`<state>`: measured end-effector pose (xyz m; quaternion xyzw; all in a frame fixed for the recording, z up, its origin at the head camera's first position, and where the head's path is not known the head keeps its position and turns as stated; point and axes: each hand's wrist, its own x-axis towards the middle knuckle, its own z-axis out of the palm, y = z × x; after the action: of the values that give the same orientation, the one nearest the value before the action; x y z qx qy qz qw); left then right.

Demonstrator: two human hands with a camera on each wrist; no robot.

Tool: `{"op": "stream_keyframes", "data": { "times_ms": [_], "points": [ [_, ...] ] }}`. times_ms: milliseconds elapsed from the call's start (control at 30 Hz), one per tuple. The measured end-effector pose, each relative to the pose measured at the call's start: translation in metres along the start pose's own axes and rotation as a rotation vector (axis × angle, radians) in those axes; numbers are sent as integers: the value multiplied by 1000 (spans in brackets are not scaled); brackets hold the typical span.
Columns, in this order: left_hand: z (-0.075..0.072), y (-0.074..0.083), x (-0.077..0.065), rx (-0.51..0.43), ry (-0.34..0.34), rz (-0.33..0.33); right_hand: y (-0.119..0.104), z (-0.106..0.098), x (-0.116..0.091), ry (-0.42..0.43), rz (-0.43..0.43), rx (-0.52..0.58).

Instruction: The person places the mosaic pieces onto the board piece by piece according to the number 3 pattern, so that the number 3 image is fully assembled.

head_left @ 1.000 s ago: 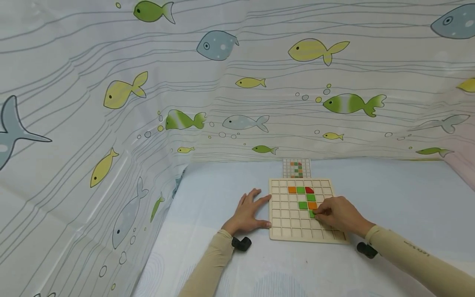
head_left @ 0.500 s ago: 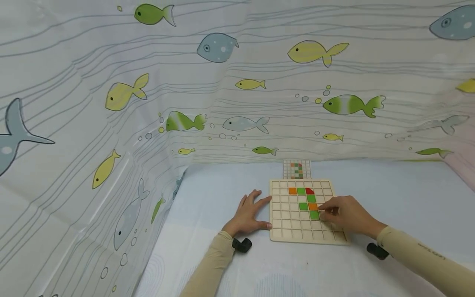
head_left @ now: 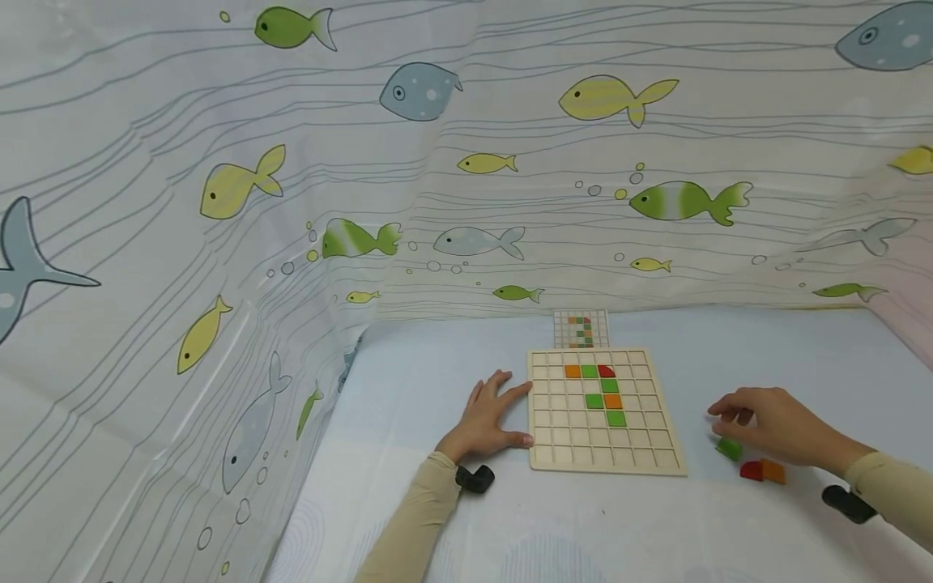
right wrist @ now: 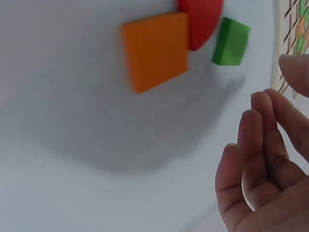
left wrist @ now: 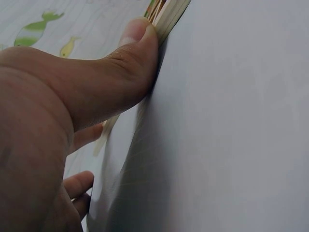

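"Had the left hand (head_left: 487,421) moved?"

"No; its thumb and forefinger, spread apart, touched the left edge of the wooden board (head_left: 554,456); there the lowest green tile (head_left: 616,419) sat in its cell, bare of fingers now."

"And the right hand (head_left: 773,423)?"

"Gone rightward off the board; its thumb and fingers stood apart, empty, near the loose green piece (head_left: 729,450); the red piece (head_left: 751,470) and orange piece (head_left: 774,471) lay farther right; the tile's placement seemed done, with these three left loose."

The right wrist view crops the red piece (right wrist: 205,19) (and the board (right wrist: 281,29)).
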<state>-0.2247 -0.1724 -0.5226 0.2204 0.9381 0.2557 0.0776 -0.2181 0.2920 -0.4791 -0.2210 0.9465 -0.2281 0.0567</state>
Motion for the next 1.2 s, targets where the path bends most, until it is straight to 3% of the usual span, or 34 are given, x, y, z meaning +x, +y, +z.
{"op": "stream_keyframes", "data": {
  "times_ms": [200, 367, 600, 833, 1000, 1200],
  "points": [
    [1, -1, 1, 16, 7, 3, 18, -2, -21, -98, 25, 26],
    [1, -1, 1, 5, 7, -3, 27, -1, -33, -153, -30, 52],
    [1, -2, 1, -1, 14, -7, 28, 11, -41, -110, -72, 64],
    [2, -1, 1, 5, 10, -1, 16, 20, -44, -62, 27, 27],
    [1, 0, 0, 3, 11, 1, 5, 24, -45, -78, 108, 26],
    [2, -2, 0, 14, 13, 1, 2, 24, -45, -117, 44, 81]
  ]
}}
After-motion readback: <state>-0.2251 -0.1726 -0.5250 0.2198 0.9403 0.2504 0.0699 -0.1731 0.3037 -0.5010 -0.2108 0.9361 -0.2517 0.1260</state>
